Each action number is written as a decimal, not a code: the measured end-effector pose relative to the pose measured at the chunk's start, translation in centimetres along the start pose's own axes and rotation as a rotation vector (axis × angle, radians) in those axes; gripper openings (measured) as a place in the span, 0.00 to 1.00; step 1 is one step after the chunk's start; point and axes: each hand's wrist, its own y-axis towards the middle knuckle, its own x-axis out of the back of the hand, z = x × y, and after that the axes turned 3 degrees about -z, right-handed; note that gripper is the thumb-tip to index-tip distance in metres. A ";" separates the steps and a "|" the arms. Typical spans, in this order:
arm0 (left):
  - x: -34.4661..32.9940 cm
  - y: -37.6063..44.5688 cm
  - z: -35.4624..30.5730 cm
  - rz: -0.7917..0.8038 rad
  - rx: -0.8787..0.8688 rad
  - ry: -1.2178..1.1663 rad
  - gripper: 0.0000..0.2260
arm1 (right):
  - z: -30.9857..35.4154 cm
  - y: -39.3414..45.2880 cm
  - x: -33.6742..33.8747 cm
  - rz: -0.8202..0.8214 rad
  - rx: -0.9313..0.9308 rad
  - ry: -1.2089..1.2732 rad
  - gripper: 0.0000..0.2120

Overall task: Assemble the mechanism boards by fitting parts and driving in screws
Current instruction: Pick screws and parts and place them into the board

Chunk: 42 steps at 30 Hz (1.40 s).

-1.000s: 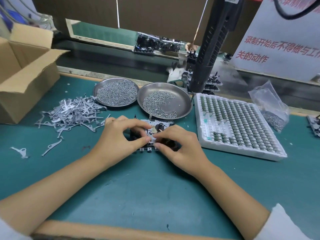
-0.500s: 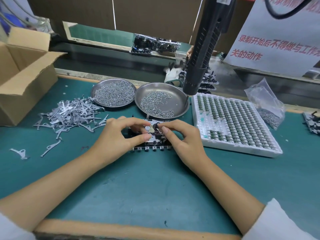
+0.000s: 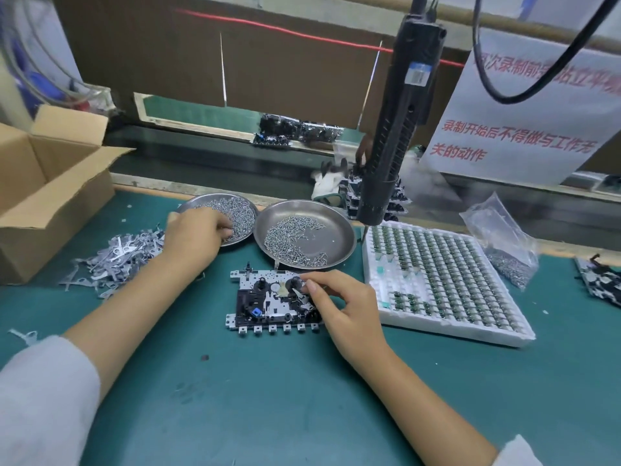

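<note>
Since the earlier frames the left hand (image 3: pixel 195 237) has left the mechanism board (image 3: pixel 272 301) and gone out toward ten o'clock, where its curled fingers now dip into the left steel dish (image 3: pixel 242 210) of screws; whether its grip has closed on a screw cannot be told, the fingertips being buried in the heap. Its forearm runs back toward seven o'clock to a pale sleeve. Staying on the board, the right hand (image 3: pixel 346 307) lies palm down over its three o'clock end, thumb and forefinger pinching a small metal lever (image 3: pixel 300 294) near the black spindle, the other fingers loosely bent. Uncovered on its nine o'clock side, the board lies flat on the green table (image 3: pixel 268 398), just below the right steel dish (image 3: pixel 336 230). An electric screwdriver (image 3: pixel 396 129) hangs at one o'clock over the white parts tray (image 3: pixel 437 327). Loose levers (image 3: pixel 114 257) are heaped at nine o'clock beside a cardboard box (image 3: pixel 50 196).
</note>
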 end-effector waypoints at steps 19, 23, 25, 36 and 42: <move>0.0 -1.6 0.4 -0.283 -0.104 -0.042 0.06 | 0.4 0.1 0.1 0.003 -0.042 0.008 0.08; 0.2 -1.7 0.4 -0.274 -0.107 -0.028 0.07 | 0.4 0.1 0.1 0.002 -0.054 0.014 0.07; 0.4 -1.8 0.3 -0.262 -0.102 -0.049 0.07 | 0.4 0.1 0.1 -0.001 -0.049 0.009 0.07; 2.0 -9.5 -2.3 -0.224 -0.205 -0.682 0.05 | 1.5 2.5 0.1 0.004 0.197 -0.289 0.09; 1.7 -9.5 -2.6 -0.236 -0.198 -0.634 0.04 | 1.4 8.9 -1.5 0.433 -0.216 -0.832 0.12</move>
